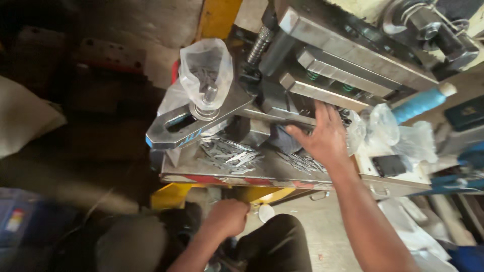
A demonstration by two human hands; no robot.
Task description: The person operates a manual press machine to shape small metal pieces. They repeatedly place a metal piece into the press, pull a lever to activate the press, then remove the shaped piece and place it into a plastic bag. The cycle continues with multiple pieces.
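My right hand (322, 137) reaches forward onto the steel bed (222, 174) of a press machine, fingers spread over a dark cloth (282, 140) beside the die block (327, 65). It lies just above a scatter of small flat metal strips (305, 162). A second pile of the same thin metal pieces (231, 155) lies to the left on the bed. My left hand (227, 217) is down below the bed's front edge, curled into a fist near my knee; whether it holds anything is hidden.
A clear plastic bag (205, 70) hangs over a bolt on a steel clamp arm (194, 123). A blue-wrapped handle (421, 103), crumpled plastic bags (403, 133) and a small black box (389, 164) sit to the right. The yellow machine frame (171, 195) stands below the bed.
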